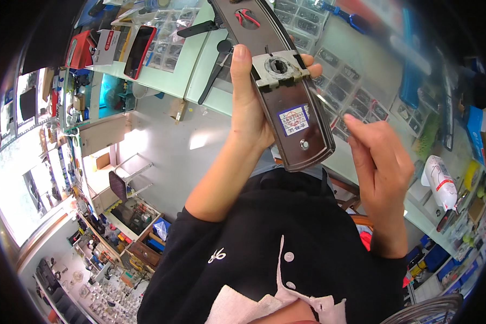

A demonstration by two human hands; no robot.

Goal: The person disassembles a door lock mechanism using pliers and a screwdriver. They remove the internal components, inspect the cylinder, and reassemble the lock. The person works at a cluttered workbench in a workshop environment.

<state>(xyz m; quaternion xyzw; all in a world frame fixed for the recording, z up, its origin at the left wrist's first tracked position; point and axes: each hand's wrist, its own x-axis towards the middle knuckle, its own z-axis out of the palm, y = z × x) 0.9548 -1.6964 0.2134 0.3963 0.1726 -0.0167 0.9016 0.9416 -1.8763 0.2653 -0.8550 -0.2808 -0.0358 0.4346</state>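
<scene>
Left hand grips 1 long brown metal door-lock plate w/ thumb on front, fingers wrapped behind, held up over glass counter. Right hand loosely curled, fingertips pinched near plate's lower edge; can't tell if it holds anything. Plate carries 1 grey square spindle housing, 1 blue-white sticker, 1 small round stud. Judgement: keep plate steady, work from lower end.

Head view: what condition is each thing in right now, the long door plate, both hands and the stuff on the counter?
Brown door-lock plate: held up, tilted, grey fitting showing.
Left hand: gripping the plate.
Right hand: fingers pinched, off the plate.
Red-cased phone: lying flat, screen dark.
White bottle: lying on its side.
</scene>
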